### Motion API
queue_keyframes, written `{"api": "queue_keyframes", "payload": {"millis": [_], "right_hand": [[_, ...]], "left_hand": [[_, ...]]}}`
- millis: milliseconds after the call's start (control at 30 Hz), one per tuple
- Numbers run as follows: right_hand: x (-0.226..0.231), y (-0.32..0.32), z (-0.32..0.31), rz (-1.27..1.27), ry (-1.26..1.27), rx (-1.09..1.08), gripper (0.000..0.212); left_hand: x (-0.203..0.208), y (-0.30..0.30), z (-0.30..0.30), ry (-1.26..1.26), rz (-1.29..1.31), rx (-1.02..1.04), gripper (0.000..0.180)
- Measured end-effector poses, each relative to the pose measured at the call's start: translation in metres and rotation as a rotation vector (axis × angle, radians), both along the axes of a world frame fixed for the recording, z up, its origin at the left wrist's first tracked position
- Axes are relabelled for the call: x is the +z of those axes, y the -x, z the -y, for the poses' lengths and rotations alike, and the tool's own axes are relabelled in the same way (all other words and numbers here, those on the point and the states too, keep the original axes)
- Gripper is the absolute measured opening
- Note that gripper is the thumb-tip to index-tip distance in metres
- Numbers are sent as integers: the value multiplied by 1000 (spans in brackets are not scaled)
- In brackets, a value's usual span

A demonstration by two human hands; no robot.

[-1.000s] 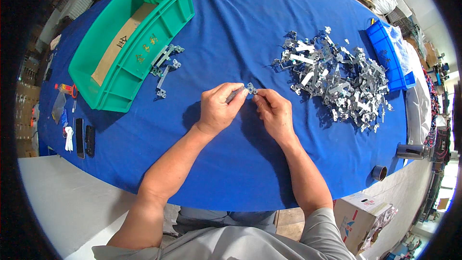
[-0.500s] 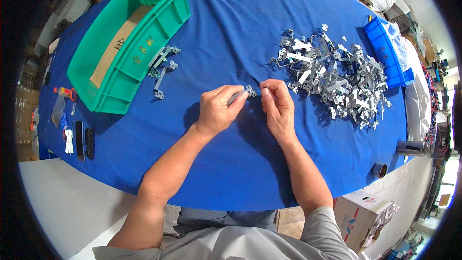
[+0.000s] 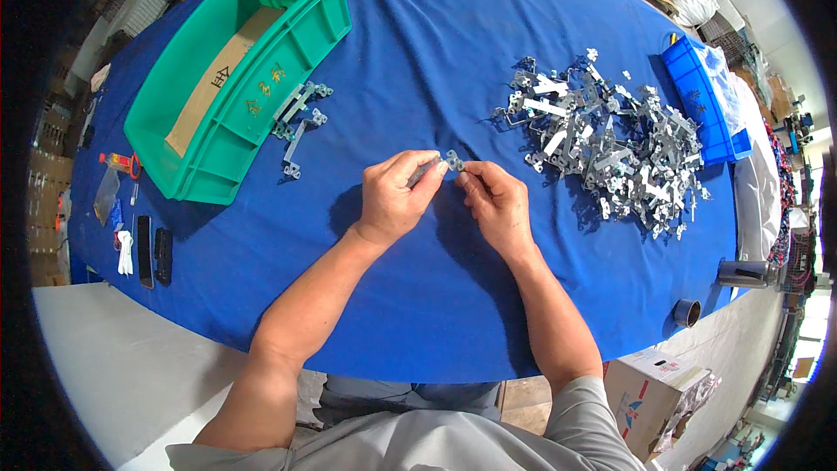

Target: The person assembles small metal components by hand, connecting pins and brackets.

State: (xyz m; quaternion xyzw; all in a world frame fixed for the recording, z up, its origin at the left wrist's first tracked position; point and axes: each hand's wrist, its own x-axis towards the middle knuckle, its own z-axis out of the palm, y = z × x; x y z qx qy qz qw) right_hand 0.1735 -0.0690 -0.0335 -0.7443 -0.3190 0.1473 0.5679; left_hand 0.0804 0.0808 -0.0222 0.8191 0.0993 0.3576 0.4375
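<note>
My left hand (image 3: 397, 195) is closed around a small silvery metal bracket (image 3: 452, 160), whose holed end sticks out past the thumb and fingertips. Close beside that end is my right hand (image 3: 497, 207), its thumb and fingers pinched together at the bracket's edge. Whatever sits between the right fingertips is too small to make out. Both hands are above the blue cloth (image 3: 410, 323). To the right spreads a large heap of similar metal brackets (image 3: 615, 144). A few more brackets (image 3: 299, 122) lie at the left, against the green bin.
A green plastic bin (image 3: 209, 170) with a cardboard strip inside stands at the left. At the right edge are a blue tray (image 3: 697, 100), a dark cup (image 3: 745, 271) and a short tube (image 3: 687, 311). A phone (image 3: 145, 251) lies far left; a carton (image 3: 654, 397) stands below the table.
My right hand has moved left and slightly down, and its fingers have closed in at the bracket's end. The left hand keeps its hold almost unmoved.
</note>
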Motion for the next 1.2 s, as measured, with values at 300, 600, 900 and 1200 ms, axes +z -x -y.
{"api": "queue_keyframes", "payload": {"millis": [300, 600, 900, 1200], "right_hand": [[7, 1, -4, 69, -68, 3, 9], [11, -4, 0, 339, -193, -80, 10], [14, 3, 0, 238, -167, -54, 12], [11, 5, -1, -92, -174, -58, 14]], "left_hand": [[-4, -1, -2, -70, -23, -57, 13], [-1, -5, -7, 91, -78, -132, 17], [15, 2, -25, 1109, -300, -601, 59], [-3, -1, -15, 683, -151, -355, 54]]}}
